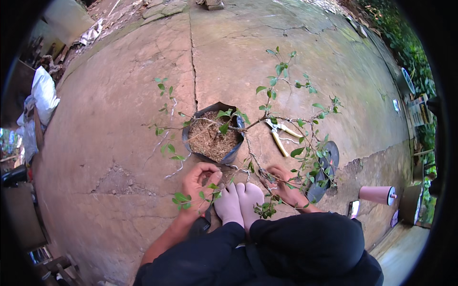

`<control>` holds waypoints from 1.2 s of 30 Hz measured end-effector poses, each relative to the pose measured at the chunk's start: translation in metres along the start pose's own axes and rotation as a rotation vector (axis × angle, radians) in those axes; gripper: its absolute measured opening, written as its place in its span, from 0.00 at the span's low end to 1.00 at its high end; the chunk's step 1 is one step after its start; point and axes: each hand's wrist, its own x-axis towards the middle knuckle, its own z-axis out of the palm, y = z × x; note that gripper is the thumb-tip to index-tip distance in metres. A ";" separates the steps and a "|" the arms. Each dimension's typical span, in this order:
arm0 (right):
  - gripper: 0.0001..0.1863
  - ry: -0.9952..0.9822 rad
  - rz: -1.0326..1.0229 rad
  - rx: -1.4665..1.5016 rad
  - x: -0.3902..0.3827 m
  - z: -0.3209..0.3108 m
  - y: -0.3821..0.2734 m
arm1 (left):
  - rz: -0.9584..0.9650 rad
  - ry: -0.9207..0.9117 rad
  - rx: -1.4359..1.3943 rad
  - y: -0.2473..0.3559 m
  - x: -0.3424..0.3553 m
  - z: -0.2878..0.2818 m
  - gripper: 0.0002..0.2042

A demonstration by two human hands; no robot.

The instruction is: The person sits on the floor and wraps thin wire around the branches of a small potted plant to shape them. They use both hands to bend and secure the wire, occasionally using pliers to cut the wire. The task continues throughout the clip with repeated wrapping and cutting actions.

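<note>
A small tree (257,125) with wired branches grows from a dark grow bag (234,155) filled with brown fibrous material (210,140). My left hand (198,183) is beside the bag's near edge, fingers curled and thumb toward the index finger; whatever lies in the pinch is too small to make out. A pale wire (234,167) runs close to those fingertips. My right hand (285,187) is closed at a low branch on the right, partly covered by leaves. Pruning shears (281,136) with cream handles lie on the ground right of the bag.
My feet in pink socks (238,202) are just below the bag. A black sandal (324,171) lies under the right-hand foliage. Farther right are a pink tumbler (377,195) and a phone (353,209). A white sack (44,95) stands at left on cracked concrete (119,119).
</note>
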 end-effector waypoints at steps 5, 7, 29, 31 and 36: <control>0.12 -0.411 0.199 0.753 0.037 -0.002 -0.079 | -0.148 -0.261 0.148 0.028 0.004 -0.003 0.06; 0.14 -0.414 0.232 0.893 0.044 -0.002 -0.098 | -0.219 -0.226 0.192 0.036 0.006 0.002 0.06; 0.11 -0.288 0.316 1.519 0.088 0.013 -0.115 | -0.213 -0.004 -0.210 0.082 0.043 -0.009 0.07; 0.10 -0.370 0.414 1.566 0.088 0.009 -0.117 | -0.152 -0.004 -0.132 0.078 0.038 -0.010 0.07; 0.09 -0.476 0.479 1.638 0.083 0.002 -0.115 | -0.122 -0.020 -0.021 0.074 0.033 -0.006 0.08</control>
